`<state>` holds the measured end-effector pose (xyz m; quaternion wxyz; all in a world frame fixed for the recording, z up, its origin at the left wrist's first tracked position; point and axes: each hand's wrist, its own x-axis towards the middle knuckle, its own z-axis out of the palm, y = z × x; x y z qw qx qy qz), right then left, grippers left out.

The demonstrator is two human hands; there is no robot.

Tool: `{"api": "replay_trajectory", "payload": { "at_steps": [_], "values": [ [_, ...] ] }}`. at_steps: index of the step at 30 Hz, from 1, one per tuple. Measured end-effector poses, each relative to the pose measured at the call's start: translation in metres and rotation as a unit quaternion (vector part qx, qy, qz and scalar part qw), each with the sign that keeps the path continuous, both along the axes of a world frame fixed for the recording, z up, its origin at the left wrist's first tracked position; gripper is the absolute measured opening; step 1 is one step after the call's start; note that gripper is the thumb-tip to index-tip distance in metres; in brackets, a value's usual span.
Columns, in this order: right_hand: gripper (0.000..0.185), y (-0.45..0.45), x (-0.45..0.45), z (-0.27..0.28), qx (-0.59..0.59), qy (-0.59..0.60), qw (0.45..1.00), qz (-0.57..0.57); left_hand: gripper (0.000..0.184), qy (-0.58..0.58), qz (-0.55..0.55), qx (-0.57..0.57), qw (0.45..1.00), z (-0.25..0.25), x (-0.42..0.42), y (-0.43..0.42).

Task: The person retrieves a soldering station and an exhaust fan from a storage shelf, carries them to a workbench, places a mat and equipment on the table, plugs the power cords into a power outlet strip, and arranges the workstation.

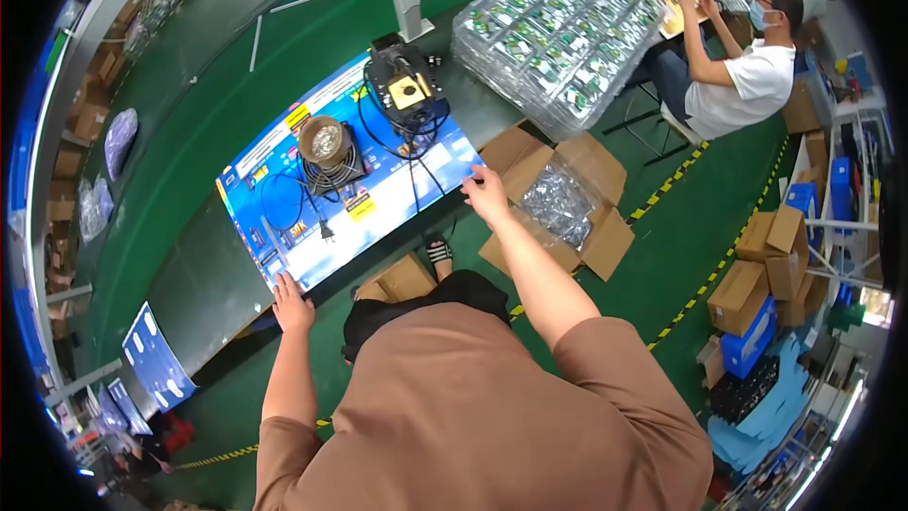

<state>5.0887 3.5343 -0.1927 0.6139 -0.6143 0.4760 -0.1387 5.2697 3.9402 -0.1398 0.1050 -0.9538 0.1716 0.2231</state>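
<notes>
Blue sheet (pixel 402 194), black device (pixel 409 99) and brown tub (pixel 307 144) atop, carton (pixel 608 244) near right hand (pixel 487 195)

Electronics workshop: circuit boards (pixel 560 33), striped floor tape (pixel 668 182).

A single head-worn camera looks forward and steeply down through a fisheye lens with dark, rounded corners. Closest is the wearer's brown T-shirt (pixel 463 407), filling the bottom centre. Farther off, left of and above centre, a blue printed mat (pixel 388 194) on a workbench (pixel 203 293) slants across the view. The wide edges reach a seated co-worker (pixel 742 85), upper right, and curved-looking shelving (pixel 842 225), far right.
</notes>
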Motion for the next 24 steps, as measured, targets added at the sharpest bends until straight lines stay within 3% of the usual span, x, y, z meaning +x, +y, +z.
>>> {"api": "replay_trajectory", "payload": {
  "at_steps": [6, 18, 22, 24],
  "values": [
    [0.049, -0.002, 0.0, -0.006, -0.017, 0.014, 0.999, 0.028, 0.076, -0.079, -0.016, 0.019, 0.997, -0.031, 0.003, 0.0],
    [0.063, -0.004, 0.012, 0.017, 0.042, 0.011, 0.996, 0.081, 0.067, -0.055, 0.031, 0.043, 0.997, -0.043, 0.027, -0.002],
    [0.055, 0.001, 0.012, 0.029, 0.084, -0.019, 0.996, 0.038, 0.067, -0.057, 0.018, 0.032, 0.998, -0.046, 0.033, 0.005],
    [0.049, -0.002, 0.015, 0.015, 0.13, -0.05, 0.99, -0.037, 0.069, -0.052, 0.023, 0.012, 0.998, -0.039, 0.032, 0.004]
  ]
}}
